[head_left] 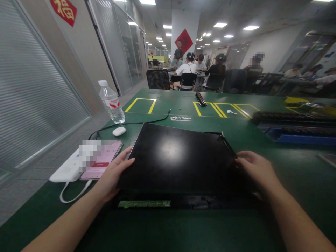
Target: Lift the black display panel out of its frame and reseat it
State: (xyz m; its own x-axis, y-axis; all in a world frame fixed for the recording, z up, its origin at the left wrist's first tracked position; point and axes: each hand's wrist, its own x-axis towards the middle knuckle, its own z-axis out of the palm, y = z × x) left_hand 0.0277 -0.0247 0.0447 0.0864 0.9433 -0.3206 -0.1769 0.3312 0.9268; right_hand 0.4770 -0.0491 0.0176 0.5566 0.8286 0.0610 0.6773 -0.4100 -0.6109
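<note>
A glossy black screen panel (178, 161) lies tilted between my two hands, a ceiling light reflected in it. My left hand (115, 171) grips its left edge, thumb on top. At the right edge my right hand (256, 168) has its fingers closed on the panel's side. Under the panel shows a dark frame (225, 138), its back right corner sticking out. Along the near side runs a narrow green circuit board (144, 203). What lies between panel and frame is hidden.
Left of the panel are a phone (101, 164), a white power bank (65, 168), a white earbud case (119, 131) and a water bottle (111, 103). A black cable (136, 123) crosses behind. At right stands a blue tray (301, 135) of dark strips. People sit further back.
</note>
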